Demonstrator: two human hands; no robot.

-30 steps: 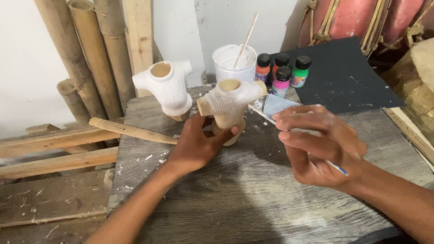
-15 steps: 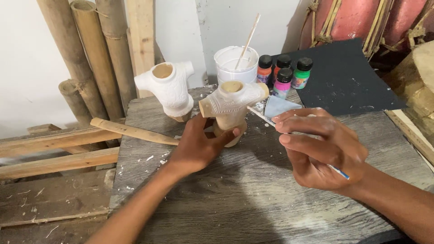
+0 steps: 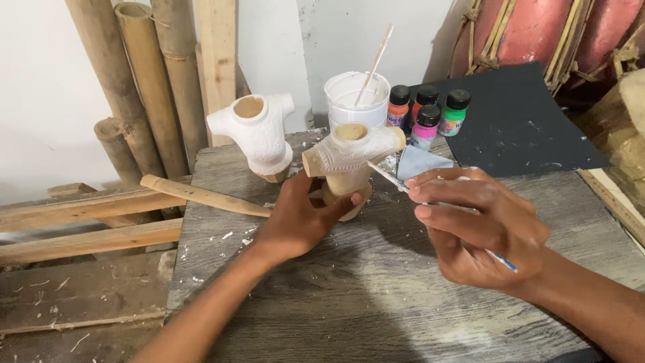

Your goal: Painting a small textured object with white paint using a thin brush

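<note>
Steadying the unpainted torso figure (image 3: 349,158) comes first, so I keep my left hand (image 3: 299,218) wrapped round its lower stem, thumb pressed against the front of the base and the other fingers curled behind, where I cannot tell exactly how they lie. The figure stands upright on the grey wooden table (image 3: 376,296), just above my left thumb and just ahead of my right fingertips.

My right hand (image 3: 480,228) pinches a thin paintbrush (image 3: 396,180) between thumb and the pressed-together first fingers; its blue tail pokes out below the heel of the hand, and the tip reaches the figure's right shoulder stub. As I judge it, good work here means light strokes with only the tip loaded, dragging along the carved texture and not across it, so white does not pool in the grooves. I would turn the piece with the left fingers instead of stretching the right wrist, and keep the left thumb low, off any wet area.

Beyond my fingertips sit the white paint cup (image 3: 353,97) with a stick in it and a cluster of small colour bottles (image 3: 426,114). Left of my left hand stands a white-coated torso figure (image 3: 259,134), near enough to knock if I swing the elbow
</note>
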